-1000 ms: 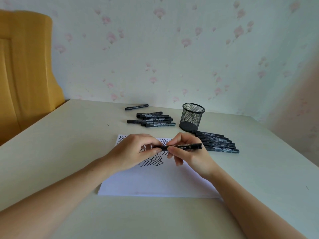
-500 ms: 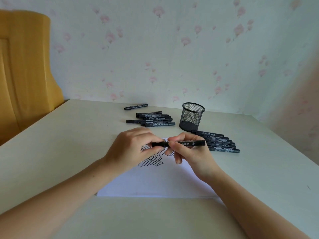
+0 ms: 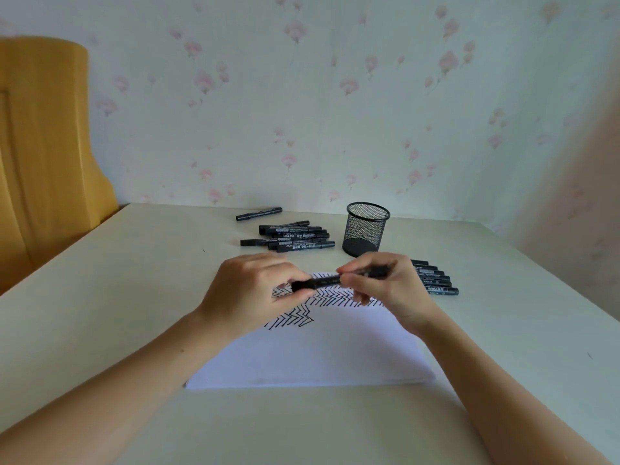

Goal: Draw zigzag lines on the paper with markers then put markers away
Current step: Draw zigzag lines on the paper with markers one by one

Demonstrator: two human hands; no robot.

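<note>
Both hands clamped on one black marker (image 3: 327,281) above the paper (image 3: 312,350), left hand (image 3: 248,293) pinching its left end, right hand (image 3: 385,290) gripping the barrel, mesh pen cup (image 3: 365,229) upright behind on the counter (image 3: 134,280), loose markers (image 3: 292,238) beside it.

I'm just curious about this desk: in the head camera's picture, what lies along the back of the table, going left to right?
Yellow chair → single marker → pile of markers → mesh pen cup → row of markers.
</note>
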